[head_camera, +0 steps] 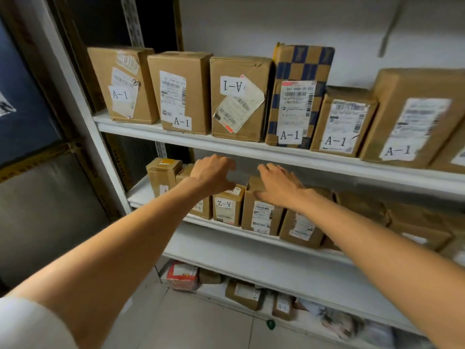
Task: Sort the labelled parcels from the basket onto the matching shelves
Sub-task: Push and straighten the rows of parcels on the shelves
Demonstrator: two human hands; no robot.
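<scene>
**While both hands reach in, A-2 parcels stand on the middle shelf**

As the person faces a white shelving rack, both bare arms stretch toward the middle shelf [139,196]. The left hand [214,175] hovers just above a small parcel [227,207] whose A-2 label reads upside down. Its fingers are half-curled, the thumb stands apart from them, and nothing lies between. Whether the thumb touches the box top cannot be told.

The right hand [279,185] rests on a taller parcel [260,216] just beside the small one. Its fingers are stretched over the top edge and its thumb lies against the front face, though motion blur softens the fingertips. To the right, a leaning parcel [302,229] tilts, partly hidden by the right forearm, and more brown boxes run on past it, blurred. At the shelf's left end stands a squat box [162,175] with a yellow patch on top.

On the top shelf [151,129] a row of upright A-1 parcels [181,94] fills the board side by side. Among them is a blue-checked box [299,69], and next to it on the left is a brown box [239,96] whose A-1 label is upside down.

The lowest shelf [214,290] holds small packets, including a red-and-white bag [182,275]. Below it lies a grey tiled floor [201,328] with a small green object [271,324] on it.
</scene>
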